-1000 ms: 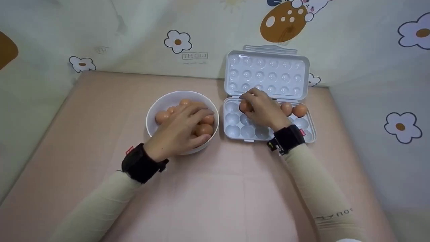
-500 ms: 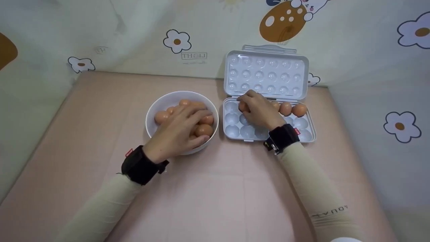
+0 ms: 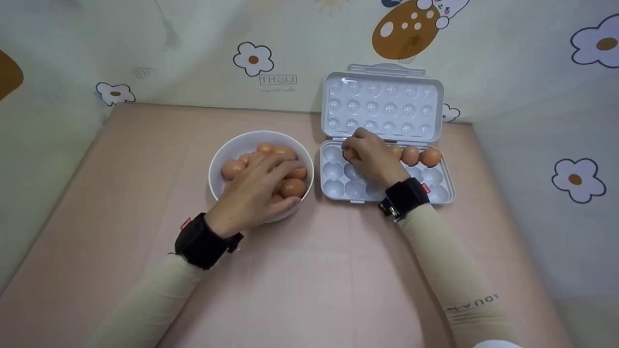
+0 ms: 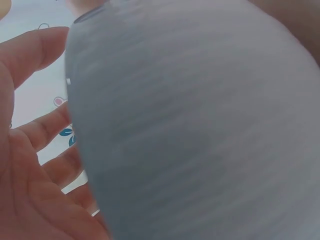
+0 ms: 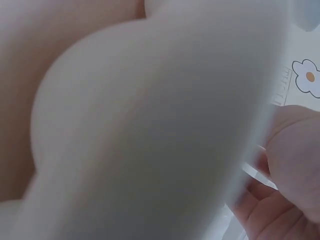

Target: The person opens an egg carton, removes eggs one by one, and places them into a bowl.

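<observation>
In the head view my left hand (image 3: 254,188) lies over brown eggs (image 3: 292,187) heaped in a white bowl (image 3: 220,154), its fingers reaching across them. In the left wrist view the bowl's blurred wall (image 4: 190,125) hides the fingertips; the visible fingers are loosely bent. My right hand (image 3: 377,157) grips a brown egg (image 3: 350,154) near the left of the back row of an open egg carton (image 3: 355,187). Right of that hand, more eggs (image 3: 430,157) sit in the same row. The right wrist view shows curled fingers beside a blurred pale edge.
The carton's dimpled lid (image 3: 382,106) stands raised at the back, near the patterned wall covering (image 3: 193,63). A pink cloth (image 3: 309,280) covers the table. The bowl stands close to the carton's left side. A white rounded thing (image 3: 497,344) shows at the bottom edge.
My right hand has shifted slightly left with the egg, uncovering more of an egg to its right. The left hand has stayed nearly still over the bowl.
</observation>
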Action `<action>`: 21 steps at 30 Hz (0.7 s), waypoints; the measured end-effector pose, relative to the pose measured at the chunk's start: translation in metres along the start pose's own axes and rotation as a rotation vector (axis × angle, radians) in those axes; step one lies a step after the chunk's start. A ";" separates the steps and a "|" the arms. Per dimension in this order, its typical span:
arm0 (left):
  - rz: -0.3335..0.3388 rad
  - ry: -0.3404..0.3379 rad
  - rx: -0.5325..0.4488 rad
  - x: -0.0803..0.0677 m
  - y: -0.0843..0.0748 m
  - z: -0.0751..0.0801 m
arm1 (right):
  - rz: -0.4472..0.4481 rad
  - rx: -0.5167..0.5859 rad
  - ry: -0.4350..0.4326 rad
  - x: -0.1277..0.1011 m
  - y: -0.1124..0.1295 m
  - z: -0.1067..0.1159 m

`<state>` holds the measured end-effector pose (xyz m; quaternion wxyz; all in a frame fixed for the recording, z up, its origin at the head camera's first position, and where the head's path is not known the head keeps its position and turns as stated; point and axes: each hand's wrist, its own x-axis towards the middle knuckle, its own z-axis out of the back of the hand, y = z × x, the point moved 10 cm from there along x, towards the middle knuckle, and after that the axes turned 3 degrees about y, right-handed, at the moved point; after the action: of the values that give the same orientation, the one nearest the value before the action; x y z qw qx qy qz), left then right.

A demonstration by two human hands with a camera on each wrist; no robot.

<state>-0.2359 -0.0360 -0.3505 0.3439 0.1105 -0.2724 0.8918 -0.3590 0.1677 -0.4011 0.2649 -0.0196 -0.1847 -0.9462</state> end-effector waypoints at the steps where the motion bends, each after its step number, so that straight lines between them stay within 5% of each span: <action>1: 0.004 -0.003 -0.001 0.000 0.001 0.000 | 0.001 0.002 -0.004 0.000 0.000 0.001; 11: 0.020 0.002 0.015 -0.002 0.001 0.000 | -0.008 0.049 -0.093 -0.014 0.003 0.021; 21: 0.035 0.004 0.009 0.001 0.000 0.000 | 0.069 0.215 -0.253 -0.048 0.042 0.057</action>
<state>-0.2365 -0.0362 -0.3502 0.3284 0.1054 -0.2695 0.8991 -0.3001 0.1786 -0.3404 0.2726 -0.1166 -0.3159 -0.9013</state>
